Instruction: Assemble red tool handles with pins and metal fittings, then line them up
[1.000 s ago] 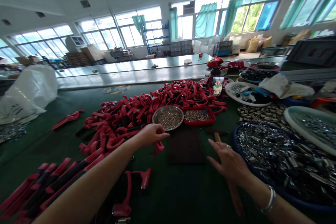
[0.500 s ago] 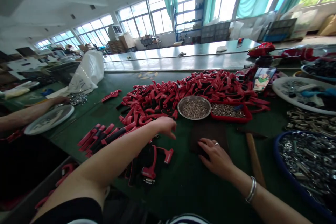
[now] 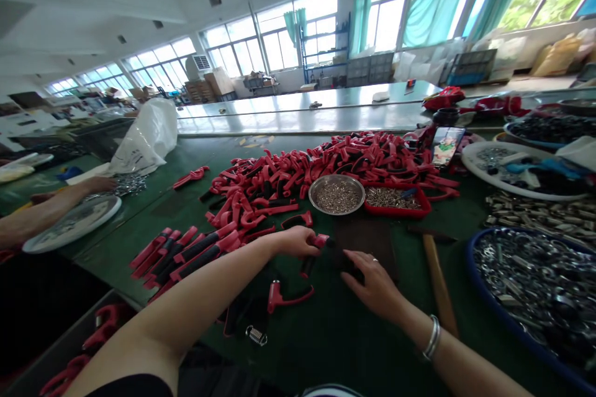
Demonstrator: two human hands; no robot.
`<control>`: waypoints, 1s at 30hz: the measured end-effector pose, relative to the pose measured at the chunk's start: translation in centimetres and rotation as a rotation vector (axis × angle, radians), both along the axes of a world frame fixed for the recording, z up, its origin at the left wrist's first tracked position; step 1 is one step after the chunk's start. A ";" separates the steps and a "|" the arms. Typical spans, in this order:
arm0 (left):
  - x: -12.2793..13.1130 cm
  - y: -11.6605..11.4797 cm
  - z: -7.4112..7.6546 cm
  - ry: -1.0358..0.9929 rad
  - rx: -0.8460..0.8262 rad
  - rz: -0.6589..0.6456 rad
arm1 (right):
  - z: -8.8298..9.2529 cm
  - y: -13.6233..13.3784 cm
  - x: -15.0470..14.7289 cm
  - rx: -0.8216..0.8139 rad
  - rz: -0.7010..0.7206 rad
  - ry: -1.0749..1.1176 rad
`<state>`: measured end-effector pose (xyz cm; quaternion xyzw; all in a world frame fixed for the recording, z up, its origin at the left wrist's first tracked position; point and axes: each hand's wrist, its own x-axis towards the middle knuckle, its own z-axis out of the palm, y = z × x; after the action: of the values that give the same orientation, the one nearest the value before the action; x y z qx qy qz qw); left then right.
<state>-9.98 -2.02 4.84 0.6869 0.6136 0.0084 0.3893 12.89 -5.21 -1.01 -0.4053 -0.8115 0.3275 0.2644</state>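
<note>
My left hand [image 3: 298, 242] is closed on a red and black plastic handle [image 3: 321, 240], one end sticking out past the fingers to the right. My right hand [image 3: 375, 282], wearing a ring and a bracelet, has its fingers stretched out beside the handle's dark end; whether they touch it I cannot tell. Below my left hand lie a curved red handle part [image 3: 275, 298] and a coil spring [image 3: 256, 335]. Under and behind my right hand is a dark flat block [image 3: 372, 239]. A large heap of red handles [image 3: 279, 177] rises beyond both hands.
A steel bowl [image 3: 337, 211] and a red tray [image 3: 421, 208] hold small metal pins. To the right are a hammer [image 3: 438, 285], a blue basin [image 3: 484, 298] of metal parts and a phone [image 3: 446, 146]. Another person's arm [image 3: 51, 208] reaches in at left beside a white plate [image 3: 69, 239].
My left hand, reaching with nothing visible in it before, now holds a red and black handle near my right hand. The curved red part has turned, and the spring lies apart from it.
</note>
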 end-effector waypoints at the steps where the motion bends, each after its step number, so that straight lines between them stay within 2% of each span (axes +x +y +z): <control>1: 0.8 -0.1 -0.1 -0.055 -0.003 0.051 | 0.1 -0.1 -0.3 -0.114 0.002 0.124; 3: 2.3 -0.6 -0.2 -0.123 0.057 0.065 | 0.5 -0.1 -1.1 -0.384 0.004 0.387; 5: 3.7 -1.3 -0.3 -0.143 0.183 0.003 | 0.9 -0.1 -1.9 -0.585 -0.044 0.611; 7: 4.9 -2.4 -0.5 -0.137 0.298 -0.011 | 1.1 -0.1 -2.4 -0.644 -0.117 0.741; 8: 5.4 -3.0 -0.8 -0.149 0.332 0.029 | 1.1 -0.2 -2.6 -0.634 -0.133 0.765; 11: 6.7 -4.8 -2.3 -0.382 0.288 0.247 | 0.9 -0.6 -2.3 -0.544 -0.080 0.691; 15: 7.2 -6.9 -4.6 -0.834 0.124 0.504 | 1.1 -0.8 -1.1 -0.302 0.111 0.353; 17: 6.8 -8.0 -4.9 -0.939 0.041 0.645 | 1.5 -0.1 -1.1 -0.236 0.204 0.217; 19: 6.1 -9.2 -4.6 -0.969 -0.013 0.739 | 2.0 1.3 -2.2 -0.222 0.220 0.164; 21: 5.2 -10.5 -4.1 -0.954 -0.020 0.743 | 2.5 2.7 -4.8 -0.139 0.205 0.116; 22: 4.8 -11.1 -3.9 -0.935 -0.016 0.719 | 2.7 3.4 -6.5 -0.034 0.242 0.053; 25: 3.7 -12.6 -4.2 -0.878 -0.008 0.623 | 3.0 4.2 -12.8 0.295 0.511 -0.255; 28: 3.0 -13.5 -5.4 -0.863 0.006 0.591 | 2.6 4.1 -18.0 0.362 0.550 -0.363; 30: 2.7 -13.6 -6.1 -0.878 0.021 0.597 | 1.9 4.1 -19.5 0.374 0.516 -0.420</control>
<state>-7.25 -15.66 -1.26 0.4180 0.5618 0.4119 0.5831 -6.64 -1.06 0.92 -0.1910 -0.9691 0.1394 0.0704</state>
